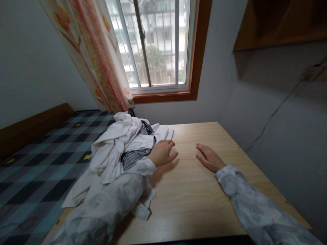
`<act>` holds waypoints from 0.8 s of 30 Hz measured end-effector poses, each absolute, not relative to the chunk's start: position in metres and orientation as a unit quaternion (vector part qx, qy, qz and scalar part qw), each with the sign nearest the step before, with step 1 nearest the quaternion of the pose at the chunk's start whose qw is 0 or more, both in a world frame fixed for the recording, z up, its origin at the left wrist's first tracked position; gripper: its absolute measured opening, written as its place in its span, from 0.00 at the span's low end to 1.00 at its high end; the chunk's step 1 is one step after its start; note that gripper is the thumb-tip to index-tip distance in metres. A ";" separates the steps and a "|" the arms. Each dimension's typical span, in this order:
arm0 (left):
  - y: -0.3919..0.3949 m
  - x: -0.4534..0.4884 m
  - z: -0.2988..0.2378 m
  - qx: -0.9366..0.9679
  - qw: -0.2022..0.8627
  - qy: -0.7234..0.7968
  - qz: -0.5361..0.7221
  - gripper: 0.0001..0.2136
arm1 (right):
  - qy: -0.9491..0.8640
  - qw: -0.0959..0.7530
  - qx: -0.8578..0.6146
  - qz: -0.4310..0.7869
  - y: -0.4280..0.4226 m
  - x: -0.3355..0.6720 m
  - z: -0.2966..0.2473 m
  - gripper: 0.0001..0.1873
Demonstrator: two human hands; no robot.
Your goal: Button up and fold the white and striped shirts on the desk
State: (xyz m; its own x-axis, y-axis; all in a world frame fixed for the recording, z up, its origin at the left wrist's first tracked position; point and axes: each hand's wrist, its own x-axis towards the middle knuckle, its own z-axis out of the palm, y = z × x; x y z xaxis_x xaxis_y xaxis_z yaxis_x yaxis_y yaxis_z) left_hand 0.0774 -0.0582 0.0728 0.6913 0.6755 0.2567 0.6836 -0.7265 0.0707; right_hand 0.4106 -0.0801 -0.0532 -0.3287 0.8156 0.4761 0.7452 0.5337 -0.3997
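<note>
A heap of white clothes (pixel 114 149) with a dark striped garment (pixel 135 156) in it lies on the left part of a light wooden table (pixel 199 204). My left hand (pixel 162 152) rests on the tabletop right beside the heap, fingers loosely curled, holding nothing. My right hand (pixel 208 158) lies on the bare wood a little to the right, fingers stretched out and empty. Both arms wear pale mottled sleeves.
A bed with a blue and black checked cover (pixel 38 153) stands left of the table. A window (pixel 155 44) with a flowered curtain (pixel 94 58) is behind. A grey wall runs along the right, with a wooden shelf (pixel 281 23) high up.
</note>
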 end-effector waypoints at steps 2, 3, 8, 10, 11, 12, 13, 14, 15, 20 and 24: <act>-0.052 0.090 0.053 -0.907 0.015 -0.378 -0.184 0.20 | -0.810 0.311 -0.497 0.030 -0.079 0.411 -0.053 0.31; -0.050 0.093 0.043 -0.899 0.015 -0.387 -0.204 0.22 | -0.807 0.303 -0.506 0.019 -0.079 0.411 -0.052 0.32; -0.048 0.079 -0.003 -0.888 -0.012 -0.398 -0.231 0.28 | -0.796 0.280 -0.536 -0.024 -0.075 0.396 -0.041 0.35; -0.046 0.072 -0.011 -0.889 -0.023 -0.397 -0.228 0.31 | -0.791 0.290 -0.538 -0.033 -0.072 0.383 -0.036 0.36; -0.044 0.069 -0.014 -0.890 -0.024 -0.398 -0.222 0.31 | -0.789 0.294 -0.538 -0.035 -0.069 0.377 -0.035 0.36; -0.043 0.067 -0.016 -0.890 -0.024 -0.402 -0.213 0.32 | -0.788 0.296 -0.539 -0.035 -0.067 0.371 -0.034 0.36; -0.041 0.066 -0.018 -0.890 -0.022 -0.408 -0.204 0.32 | -0.788 0.292 -0.541 -0.033 -0.064 0.366 -0.034 0.37; -0.039 0.066 -0.019 -0.888 -0.021 -0.415 -0.195 0.33 | -0.790 0.283 -0.543 -0.027 -0.062 0.361 -0.035 0.38; -0.038 0.065 -0.021 -0.887 -0.019 -0.422 -0.187 0.33 | -0.795 0.266 -0.544 -0.018 -0.060 0.358 -0.035 0.39; -0.034 0.067 -0.029 -0.889 -0.011 -0.432 -0.152 0.35 | -0.809 0.154 -0.567 0.038 -0.057 0.352 -0.037 0.44; -0.035 0.068 -0.027 -0.896 -0.010 -0.423 -0.135 0.37 | -0.807 0.136 -0.573 0.042 -0.058 0.351 -0.034 0.44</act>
